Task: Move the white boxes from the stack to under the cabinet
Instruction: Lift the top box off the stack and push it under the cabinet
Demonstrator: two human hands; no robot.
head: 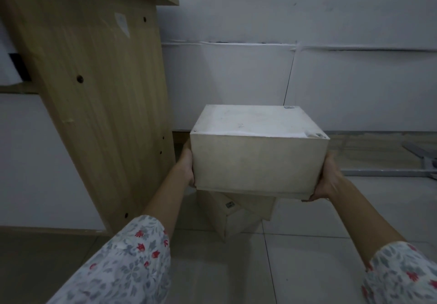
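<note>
Dim room with pale floor tiles (307, 244) and a white wall (260, 19) at the back, pretty murky lighting overall. Closest to the camera are two floral sleeves (123, 263), both cut off by the bottom edge. From there bare forearms reach out to a white box (255, 159) held up in the air. Left hand (188, 166) is pressed flat against the box's left side, right hand (327, 178) against its right side with fingers curling under the bottom corner, so it's clamped between both palms. Most of the fingers are hidden behind the box. It's closed, so no way to see what's inside. Top face has scuffs and a small sticker near the far right corner, too tiny to read. Right below it another white box (227, 218) sits on the tiles, turned at an angle, mostly covered by the held one, also shut, with a little label I can't make out. On the left stands a wooden cabinet (99, 90), side panel with a few screw holes, top running out of frame. Far right by the wall there's some grey metal frame (390, 172) on the floor, cut off at the edge.
</note>
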